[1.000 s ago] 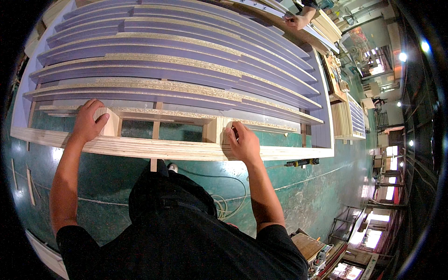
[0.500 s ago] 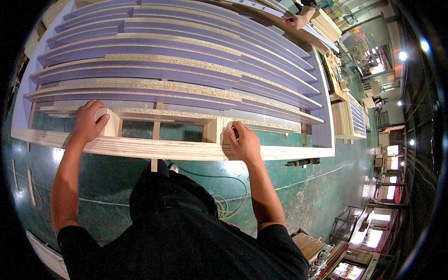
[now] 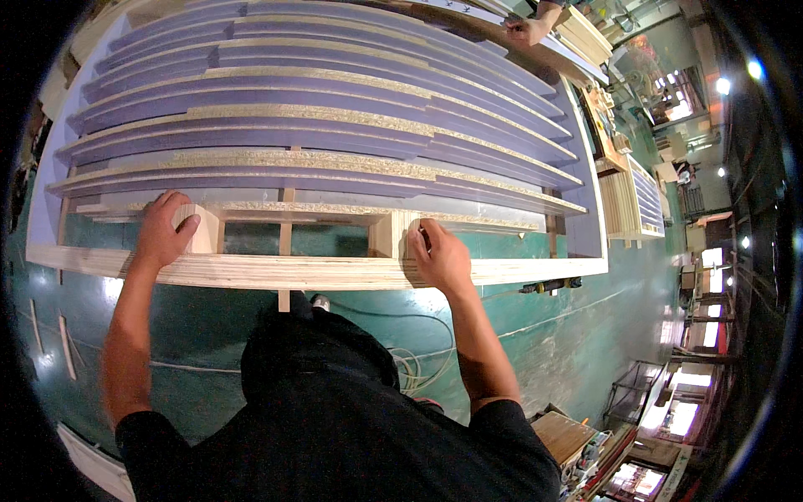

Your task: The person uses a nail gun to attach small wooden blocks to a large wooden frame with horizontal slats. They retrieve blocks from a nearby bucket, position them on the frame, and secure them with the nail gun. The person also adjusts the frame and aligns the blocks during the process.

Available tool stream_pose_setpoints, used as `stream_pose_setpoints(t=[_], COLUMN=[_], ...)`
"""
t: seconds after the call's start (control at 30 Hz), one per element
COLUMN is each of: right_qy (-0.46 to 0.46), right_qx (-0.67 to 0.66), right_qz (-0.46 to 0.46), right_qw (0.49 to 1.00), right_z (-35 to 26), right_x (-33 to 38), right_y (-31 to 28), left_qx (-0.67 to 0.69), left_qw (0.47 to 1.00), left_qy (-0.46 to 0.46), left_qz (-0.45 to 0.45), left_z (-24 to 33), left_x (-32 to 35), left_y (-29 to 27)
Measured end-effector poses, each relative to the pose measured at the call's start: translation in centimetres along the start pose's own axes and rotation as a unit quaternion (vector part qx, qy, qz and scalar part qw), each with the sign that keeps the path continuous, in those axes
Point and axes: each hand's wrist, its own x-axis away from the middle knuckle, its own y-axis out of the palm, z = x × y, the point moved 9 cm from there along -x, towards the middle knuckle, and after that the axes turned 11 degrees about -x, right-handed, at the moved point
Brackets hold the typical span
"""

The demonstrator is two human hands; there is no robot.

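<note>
A large wooden frame with a pale plywood front rail lies before me, crossed by several long purple-faced boards with raw chipboard edges. Just behind the rail stand two short wooden blocks, a left block and a right block. My left hand grips the left block from its outer side, thumb on top. Curled against the outer side of the right block, my right hand has its thumb and forefinger close together. Its other fingers are partly hidden.
A power drill lies on the green floor past the rail's right part. A pale hose coils near my legs. Another person's hand is at the far side. Stacked wooden panels stand to the right.
Both hands stay at the two blocks with nearly the same grip. The whole view has shifted slightly, and the frame appears a little further right.
</note>
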Motion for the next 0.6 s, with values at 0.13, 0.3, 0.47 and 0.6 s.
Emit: stream_pose_setpoints(t=[0.13, 0.3, 0.47, 0.6], right_qy=[-0.003, 0.011, -0.068, -0.142], right_qx=[0.006, -0.020, -0.154, -0.114], right_qz=[-0.005, -0.033, -0.126, -0.218], right_qw=[1.000, 0.999, 0.978, 0.959], right_z=[0.3, 1.9, 1.1, 3.7], right_x=[0.4, 0.8, 1.2, -1.6], right_y=[0.4, 1.1, -1.4, -5.9], left_qx=[-0.006, -0.028, -0.096, -0.020], left_qw=[1.000, 0.999, 0.989, 0.993], left_qy=[0.021, -0.026, -0.095, -0.076], left_qz=[0.015, -0.023, 0.068, 0.093], left_z=[-0.4, -3.6, -0.4, 13.2], left_x=[0.3, 1.2, 1.3, 0.5], left_y=[0.4, 2.8, 1.4, 1.8])
